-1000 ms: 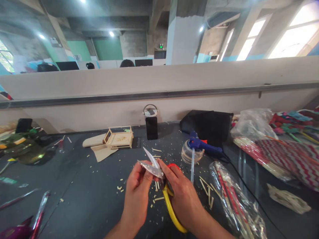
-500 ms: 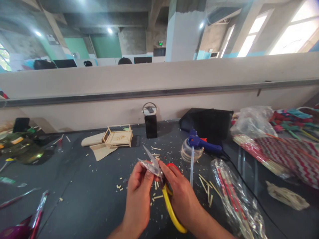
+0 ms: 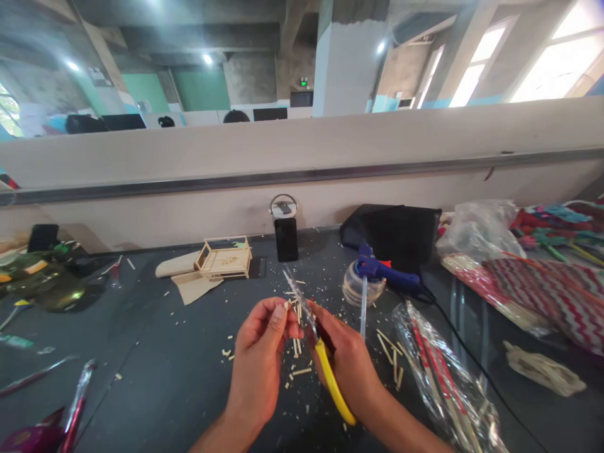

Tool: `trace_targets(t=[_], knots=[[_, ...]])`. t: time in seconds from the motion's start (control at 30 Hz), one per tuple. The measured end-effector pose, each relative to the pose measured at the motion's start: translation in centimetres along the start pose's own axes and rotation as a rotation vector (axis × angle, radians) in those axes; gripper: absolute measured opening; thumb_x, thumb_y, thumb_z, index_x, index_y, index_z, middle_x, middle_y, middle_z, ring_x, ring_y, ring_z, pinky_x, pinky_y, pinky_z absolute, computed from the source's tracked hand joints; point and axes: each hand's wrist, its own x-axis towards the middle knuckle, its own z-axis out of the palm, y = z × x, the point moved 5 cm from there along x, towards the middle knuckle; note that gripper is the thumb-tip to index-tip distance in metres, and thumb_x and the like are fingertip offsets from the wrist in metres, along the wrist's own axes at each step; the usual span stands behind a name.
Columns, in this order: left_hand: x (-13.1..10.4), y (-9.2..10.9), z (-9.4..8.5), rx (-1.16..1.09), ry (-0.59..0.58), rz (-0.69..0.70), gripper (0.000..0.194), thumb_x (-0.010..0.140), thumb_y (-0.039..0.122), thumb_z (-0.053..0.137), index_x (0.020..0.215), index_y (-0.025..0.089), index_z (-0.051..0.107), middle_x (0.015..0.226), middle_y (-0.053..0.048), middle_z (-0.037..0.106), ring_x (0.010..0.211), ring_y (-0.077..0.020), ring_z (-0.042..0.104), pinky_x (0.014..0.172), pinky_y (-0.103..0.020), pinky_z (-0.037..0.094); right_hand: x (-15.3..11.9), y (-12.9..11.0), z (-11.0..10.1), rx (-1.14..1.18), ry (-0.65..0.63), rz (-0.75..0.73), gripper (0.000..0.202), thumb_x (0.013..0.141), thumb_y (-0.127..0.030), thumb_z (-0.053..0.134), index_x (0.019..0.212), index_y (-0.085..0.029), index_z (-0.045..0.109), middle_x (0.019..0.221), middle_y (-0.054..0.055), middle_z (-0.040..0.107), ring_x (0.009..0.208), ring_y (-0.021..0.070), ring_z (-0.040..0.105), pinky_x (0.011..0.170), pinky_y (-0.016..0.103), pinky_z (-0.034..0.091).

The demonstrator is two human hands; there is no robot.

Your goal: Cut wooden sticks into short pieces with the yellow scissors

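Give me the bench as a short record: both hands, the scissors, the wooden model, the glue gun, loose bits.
Left hand: left hand pinching a small pale piece at the fingertips
Right hand: right hand gripping the yellow-handled scissors
Scissors: blades pointing away from the person, slanting left
Wooden model: small wooden frame, beyond the hands to the left
Glue gun: blue glue gun, beyond the hands to the right
Loose bits: pale scraps scattered around the hands

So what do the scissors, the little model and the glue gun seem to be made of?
Scissors: metal blades, judging by their bright glints; the smooth yellow handle looks like plastic or rubber.
Little model: probably unpainted wood, pale tan and matte.
Glue gun: likely hard plastic, evenly blue and moulded-looking.
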Motion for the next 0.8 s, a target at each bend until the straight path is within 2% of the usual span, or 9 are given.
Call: trace_targets(t=[0.17,0.43,0.63,0.8], knots=[[0.2,0.0,-0.2,0.012,-0.003,0.028,0.017,0.087,0.030,0.063,0.077,0.016,0.062,0.067,0.001,0.057,0.064,-0.0105,0.048,0.065,-0.022,0.042,0.0,-0.3,0.4,-0.123,-0.049,-0.002,0.064,0.071,0.000,0.047,0.133,-0.016,0.053,0.097,0.011,0.068,0.090,0.0258,0.066,0.084,0.043,0.056],[0.2,-0.6,-0.5,0.050,0.029,0.044,0.015,0.083,0.029,0.068,0.078,0.015,0.065,0.064,0.002,0.055,0.059,-0.0092,0.046,0.060,-0.021,0.039,0.1,-0.5,0.3,-0.266,-0.074,-0.013,0.072,0.070,0.002,0.044,0.138,-0.020,0.049,0.100,0.013,0.063,0.095,0.0291,0.059,0.085,0.049,0.053],[0.4,-1.0,-0.7,0.103,0.012,0.036,0.014,0.084,0.029,0.067,0.078,0.016,0.065,0.062,0.003,0.054,0.059,-0.0093,0.045,0.059,-0.022,0.038,0.1,-0.5,0.2,-0.280,-0.105,-0.014,0.076,0.069,0.003,0.044,0.141,-0.021,0.045,0.101,0.013,0.061,0.095,0.0296,0.057,0.084,0.051,0.053],[0.5,-1.1,-0.9,0.158,-0.001,0.049,0.016,0.087,0.029,0.064,0.077,0.017,0.064,0.061,0.004,0.053,0.059,-0.0094,0.044,0.059,-0.022,0.036,0.1,-0.3,0.3,-0.286,-0.111,-0.002,0.087,0.066,0.005,0.046,0.147,-0.026,0.037,0.103,0.010,0.059,0.096,0.0283,0.056,0.086,0.049,0.053]])
